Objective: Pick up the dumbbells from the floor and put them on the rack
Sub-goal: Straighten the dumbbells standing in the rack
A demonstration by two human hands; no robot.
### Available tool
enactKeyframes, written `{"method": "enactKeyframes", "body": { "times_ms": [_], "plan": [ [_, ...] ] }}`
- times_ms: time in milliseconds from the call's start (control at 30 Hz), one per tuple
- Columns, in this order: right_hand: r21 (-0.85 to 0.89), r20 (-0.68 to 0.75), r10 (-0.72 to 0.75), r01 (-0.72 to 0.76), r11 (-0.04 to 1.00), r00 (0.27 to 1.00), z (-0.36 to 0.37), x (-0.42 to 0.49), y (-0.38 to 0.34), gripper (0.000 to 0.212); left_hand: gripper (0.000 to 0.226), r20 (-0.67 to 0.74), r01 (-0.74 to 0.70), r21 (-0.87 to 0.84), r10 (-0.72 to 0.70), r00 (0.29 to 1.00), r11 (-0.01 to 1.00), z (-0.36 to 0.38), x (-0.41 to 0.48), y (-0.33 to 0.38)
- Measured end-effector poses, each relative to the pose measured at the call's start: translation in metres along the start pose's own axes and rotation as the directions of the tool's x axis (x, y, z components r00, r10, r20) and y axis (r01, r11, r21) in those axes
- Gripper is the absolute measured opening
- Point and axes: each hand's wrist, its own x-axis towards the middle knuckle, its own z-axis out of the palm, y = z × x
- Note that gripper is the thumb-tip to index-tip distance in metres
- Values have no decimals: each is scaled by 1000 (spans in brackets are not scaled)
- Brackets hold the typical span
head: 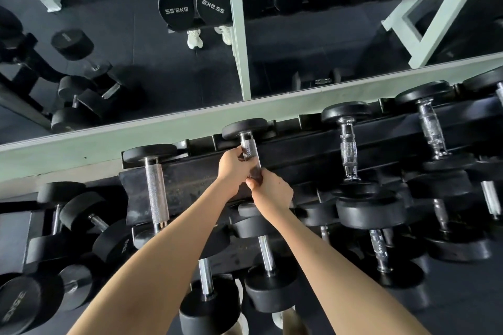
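Chrome and knurled, the handle of the black round-headed dumbbell (246, 141) sits in both our hands on the top tier of the black metal dumbbell rack (196, 179). Our left hand (231, 166) wraps its fingers around the upper stretch of the handle, close to the far head, and our right hand (272, 190) closes around the lower end just beside it, the two hands touching. The dumbbell's far head rests in a cradle at the back edge of the rack, next to the pale green ledge under the wall mirror (190, 49); its near head is hidden beneath our right hand. A second dumbbell with a long knurled steel handle (155, 187) lies on the same tier to the left, apart from our hands.
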Motion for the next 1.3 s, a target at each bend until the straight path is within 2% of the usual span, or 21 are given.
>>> {"method": "enactKeyframes", "body": {
  "times_ms": [33, 167, 300, 367, 400, 467, 500, 567, 633, 733, 800, 900, 1133, 1300],
  "plan": [
    [-4, 1, 5, -5, 1000, 1000, 0, -1, -1, 27, 16, 3, 2, 1, -2, 1000, 1000, 0, 1, -1],
    [-16, -8, 25, -25, 1000, 1000, -2, -6, -3, 27, 42, 9, 12, 22, -12, 1000, 1000, 1, -1, -1],
    [41, -24, 20, -19, 999, 1000, -6, -13, -1, 33, 29, 4, -3, 61, 3, 1000, 998, 2, -1, -4],
    [129, -119, 11, 4, 992, 993, -19, -22, 8, 38, 20, -40, -29, 134, 35, 999, 991, 2, -3, -7],
    [149, -205, 9, 22, 989, 979, -29, -26, 18, 39, 22, -88, -51, 226, 72, 993, 973, 2, -5, -8],
    [132, -410, 22, 36, 991, 912, -54, -32, 44, 35, 26, -233, -56, 386, 156, 960, 921, 2, -17, -8],
    [130, -490, 47, 20, 991, 871, -67, -31, 59, 32, 26, -286, -62, 410, 193, 938, 910, 3, -23, -6],
    [143, -549, 123, -52, 988, 827, -92, -22, 89, 30, 26, -288, -112, 405, 243, 927, 907, 14, -33, 0],
    [114, -471, 187, -151, 982, 862, -114, -7, 116, 38, 28, -192, -179, 400, 273, 943, 899, 38, -35, 11],
    [79, -218, 190, -177, 981, 957, -132, 21, 138, 49, 31, -29, -238, 309, 260, 965, 921, 90, -31, 38],
    [117, -38, 174, -169, 979, 984, -133, 38, 142, 45, 36, 59, -210, 217, 201, 978, 953, 130, -23, 57],
    [93, 102, 116, -126, 988, 988, -128, 58, 151, 34, 33, 110, -119, 107, 108, 988, 987, 181, -6, 83],
    [100, 180, -1, -17, 995, 984, -134, 73, 170, 36, 23, -10, 53, -78, -54, 998, 996, 219, 16, 94],
    [14, 171, -82, 80, 997, 982, -131, 75, 164, 35, 11, -33, 180, -326, -201, 979, 928, 208, 12, 87]
  ]
}}
